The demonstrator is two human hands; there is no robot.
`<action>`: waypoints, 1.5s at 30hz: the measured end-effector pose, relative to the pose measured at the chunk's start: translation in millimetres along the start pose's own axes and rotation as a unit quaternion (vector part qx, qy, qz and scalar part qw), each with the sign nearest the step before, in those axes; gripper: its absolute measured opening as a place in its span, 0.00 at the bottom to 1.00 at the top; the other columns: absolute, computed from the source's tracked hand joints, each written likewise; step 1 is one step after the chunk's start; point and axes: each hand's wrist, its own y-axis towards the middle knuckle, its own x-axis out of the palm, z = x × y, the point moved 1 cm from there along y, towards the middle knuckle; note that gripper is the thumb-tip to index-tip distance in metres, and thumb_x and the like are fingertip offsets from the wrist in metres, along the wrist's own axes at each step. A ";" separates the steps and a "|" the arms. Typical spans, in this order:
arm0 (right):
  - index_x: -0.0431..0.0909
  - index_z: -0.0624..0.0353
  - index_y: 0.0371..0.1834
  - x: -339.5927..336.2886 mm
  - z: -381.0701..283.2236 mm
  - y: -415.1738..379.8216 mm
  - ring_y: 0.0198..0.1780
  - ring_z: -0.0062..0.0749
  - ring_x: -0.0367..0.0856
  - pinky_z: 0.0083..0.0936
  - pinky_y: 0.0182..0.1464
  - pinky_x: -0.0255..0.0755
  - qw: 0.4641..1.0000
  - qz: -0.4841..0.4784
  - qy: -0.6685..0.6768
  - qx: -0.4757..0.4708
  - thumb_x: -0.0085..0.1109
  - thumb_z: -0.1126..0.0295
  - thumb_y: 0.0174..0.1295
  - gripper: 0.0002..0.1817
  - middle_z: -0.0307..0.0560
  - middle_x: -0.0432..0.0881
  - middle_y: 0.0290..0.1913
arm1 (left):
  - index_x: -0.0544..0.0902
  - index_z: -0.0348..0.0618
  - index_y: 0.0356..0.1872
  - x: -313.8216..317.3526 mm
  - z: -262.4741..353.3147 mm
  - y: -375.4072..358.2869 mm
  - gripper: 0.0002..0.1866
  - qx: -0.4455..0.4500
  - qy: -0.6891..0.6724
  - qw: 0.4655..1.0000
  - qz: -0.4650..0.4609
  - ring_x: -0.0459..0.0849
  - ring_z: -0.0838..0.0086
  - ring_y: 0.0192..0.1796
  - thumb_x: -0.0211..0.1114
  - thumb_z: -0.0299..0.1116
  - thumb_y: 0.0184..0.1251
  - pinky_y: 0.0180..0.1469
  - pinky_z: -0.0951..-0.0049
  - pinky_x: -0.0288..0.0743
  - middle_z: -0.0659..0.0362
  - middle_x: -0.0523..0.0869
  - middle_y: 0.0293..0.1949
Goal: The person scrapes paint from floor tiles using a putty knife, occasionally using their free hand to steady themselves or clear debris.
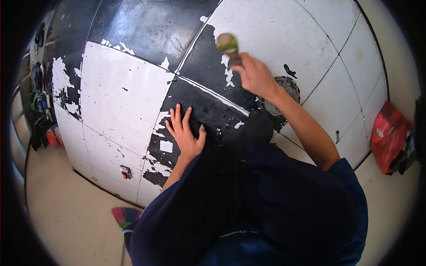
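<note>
My left hand (183, 135) lies flat with its fingers spread on the black-coated part of the tiled floor (120, 95). Nothing is in it. Farther forward and to the right, my right hand (255, 75) is closed around a short tool (227, 44), blurred by motion, with a rounded yellow-green and brown end. The tool is over the edge between a black patch (206, 60) and white tile. Its lower end is hidden or too blurred to make out. Ragged white patches show through the black coating around both hands.
A round grey rough patch (287, 91) is beside my right forearm. A small orange and black object (125, 172) lies at the lower left, with a multicoloured broom (125, 217) below it. A red bag (388, 137) stands at the right. Assorted items (40, 102) line the left edge.
</note>
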 end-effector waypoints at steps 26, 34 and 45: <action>0.68 0.68 0.50 2.8 -0.3 -4.5 0.39 0.63 0.86 0.44 0.40 0.78 0.994 0.002 0.061 0.091 0.61 0.75 0.70 0.13 0.63 0.86 0.36 | 0.71 0.44 0.73 1.5 1.9 -0.3 0.37 -0.004 -0.005 1.000 0.003 0.49 0.43 0.84 0.66 0.39 0.60 0.78 0.33 0.31 0.43 0.58 0.81; 0.67 0.68 0.50 0.9 1.1 -4.2 0.38 0.61 0.86 0.43 0.40 0.78 0.997 0.018 0.041 0.065 0.62 0.75 0.69 0.15 0.61 0.86 0.37 | 0.71 0.44 0.73 -1.2 2.3 0.0 0.37 -0.005 0.001 1.000 0.001 0.49 0.44 0.84 0.66 0.38 0.61 0.78 0.33 0.31 0.43 0.58 0.81; 0.71 0.65 0.51 -3.6 -6.0 4.6 0.41 0.64 0.84 0.49 0.41 0.77 0.988 0.044 0.053 0.140 0.60 0.75 0.67 0.13 0.62 0.85 0.37 | 0.71 0.43 0.73 2.2 0.5 0.0 0.36 0.006 0.002 1.000 0.009 0.49 0.44 0.84 0.66 0.39 0.61 0.78 0.34 0.31 0.44 0.58 0.81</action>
